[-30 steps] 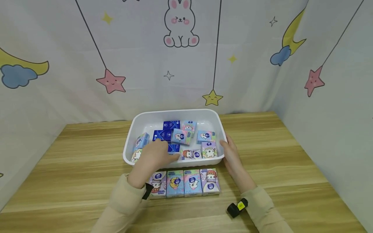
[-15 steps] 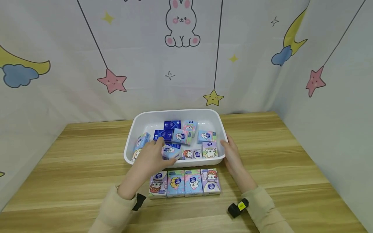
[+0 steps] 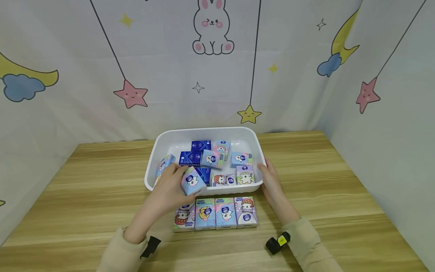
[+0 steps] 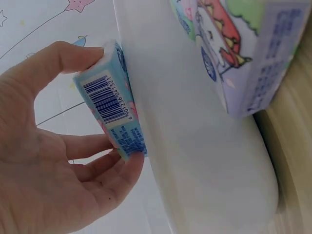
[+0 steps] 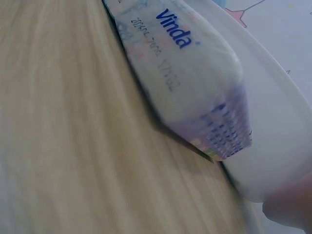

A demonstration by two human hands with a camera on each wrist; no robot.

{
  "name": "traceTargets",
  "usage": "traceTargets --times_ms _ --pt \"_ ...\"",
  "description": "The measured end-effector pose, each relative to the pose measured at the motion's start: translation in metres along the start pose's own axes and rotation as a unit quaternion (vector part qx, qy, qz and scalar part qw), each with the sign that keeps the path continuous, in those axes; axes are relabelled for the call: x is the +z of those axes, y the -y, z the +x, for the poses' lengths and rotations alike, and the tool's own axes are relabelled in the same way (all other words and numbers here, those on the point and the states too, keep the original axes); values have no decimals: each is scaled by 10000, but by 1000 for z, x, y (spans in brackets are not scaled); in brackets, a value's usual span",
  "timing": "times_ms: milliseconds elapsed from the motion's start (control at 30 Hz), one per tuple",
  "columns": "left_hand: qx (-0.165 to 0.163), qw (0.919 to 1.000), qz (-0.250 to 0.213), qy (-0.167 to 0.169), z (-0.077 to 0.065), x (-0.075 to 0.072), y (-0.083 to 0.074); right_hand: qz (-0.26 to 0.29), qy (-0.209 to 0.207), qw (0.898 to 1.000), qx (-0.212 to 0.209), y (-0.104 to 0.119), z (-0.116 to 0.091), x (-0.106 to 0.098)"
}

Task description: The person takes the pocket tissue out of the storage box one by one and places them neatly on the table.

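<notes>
My left hand (image 3: pixel 167 192) pinches a light blue tissue pack (image 3: pixel 193 182) between thumb and fingers, tilted over the front rim of the white plastic basin (image 3: pixel 254 141). In the left wrist view, the pack's barcode side (image 4: pixel 109 97) faces the camera, beside the basin's wall. My right hand (image 3: pixel 272 185) grips the basin's right side near the front corner; only a blurred bit of that hand (image 5: pixel 290 207) shows in the right wrist view. Inside the basin lie dark blue packs (image 3: pixel 190 158) and several cartoon-printed ones, such as a purple pack (image 3: pixel 244 175).
Several cartoon tissue packs stand side by side in a row before the basin, from a purple pack (image 3: pixel 183 221) to another purple pack (image 3: pixel 246 217) at the right end. Beneath is a wooden table (image 3: pixel 340 211). A printed curtain (image 3: pixel 163 75) hangs behind it.
My left hand has drawn back out of the basin toward the front rim, lifting the light blue tissue pack and tilting it. My right hand stays at the basin's side.
</notes>
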State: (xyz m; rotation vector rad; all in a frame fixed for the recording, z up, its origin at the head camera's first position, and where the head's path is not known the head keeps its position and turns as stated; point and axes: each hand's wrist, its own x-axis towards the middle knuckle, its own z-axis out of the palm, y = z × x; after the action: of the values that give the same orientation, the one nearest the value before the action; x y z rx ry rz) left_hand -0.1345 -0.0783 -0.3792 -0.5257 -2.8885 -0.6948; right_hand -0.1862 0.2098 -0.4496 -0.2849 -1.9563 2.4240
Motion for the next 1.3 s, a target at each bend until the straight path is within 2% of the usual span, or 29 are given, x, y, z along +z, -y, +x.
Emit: traceTargets --times_ms 133,300,567,967,1133,1300 --pt "247 9997 -89 4 -4 -1 5 -12 -19 10000 23 0 0 0" --pt "360 9992 -99 123 -10 -1 11 -1 -44 10000 38 0 1 0" --pt "647 9978 -174 27 -15 2 21 27 -22 10000 38 1 2 0" --pt "792 9962 -263 -231 -26 1 32 69 34 10000 -25 0 1 0" --pt "977 9945 -306 -232 -35 -4 36 70 30 10000 -40 -1 1 0" --pt "971 9944 -394 -154 -46 -9 41 66 44 10000 -37 -1 0 0"
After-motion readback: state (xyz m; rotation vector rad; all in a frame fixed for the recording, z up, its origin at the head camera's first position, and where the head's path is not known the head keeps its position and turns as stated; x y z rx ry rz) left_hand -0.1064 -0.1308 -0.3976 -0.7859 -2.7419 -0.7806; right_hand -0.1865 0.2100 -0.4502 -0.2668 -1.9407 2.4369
